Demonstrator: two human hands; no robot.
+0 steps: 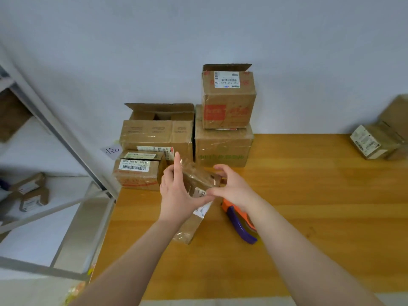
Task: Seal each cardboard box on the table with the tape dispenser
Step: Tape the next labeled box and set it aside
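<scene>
Both hands, left hand (176, 195) and right hand (231, 186), clasp a small box (194, 208) above the wooden table (309, 195); a tape dispenser (239, 221) lies beside it, plain wall (198, 29) behind.

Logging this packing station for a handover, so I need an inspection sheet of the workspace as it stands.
Surface: wooden table, bare at right.
Job's things: small box held up; tape dispenser lying on the table under the right forearm; open-flapped box and stacked boxes at the wall.
Clutter: boxes at far right.
Hands: left hand and right hand both grip the small box.
Cables: nothing seen.
Surroundings: metal shelving left, plain wall.
</scene>
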